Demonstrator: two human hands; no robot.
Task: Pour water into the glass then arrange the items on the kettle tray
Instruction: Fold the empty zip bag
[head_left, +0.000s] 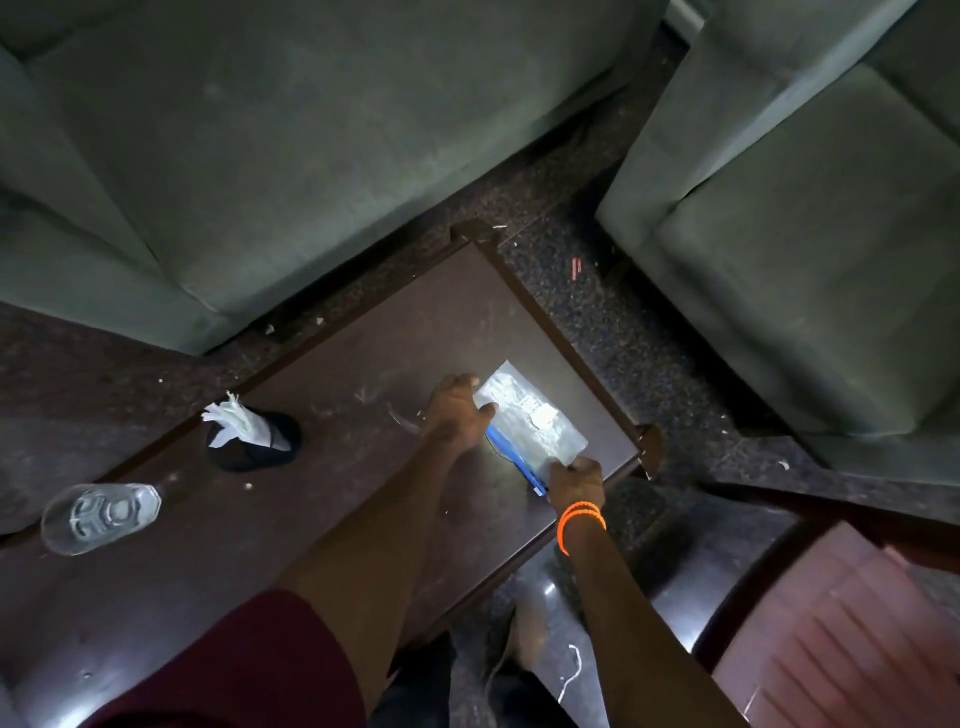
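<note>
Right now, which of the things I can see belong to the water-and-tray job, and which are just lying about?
Belongs to the job:
glass
clear packet with blue strip, held by left hand and right hand
black holder of white napkins, probably

Just lying about:
green sofas
scraps on the floor

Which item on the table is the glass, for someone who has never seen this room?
Start at the dark wooden table between the grey sofas. Follow it to its left end, past the dark holder stuffed with white tissue. The glass stands there alone, the only clear, see-through thing, far from both hands.
</note>
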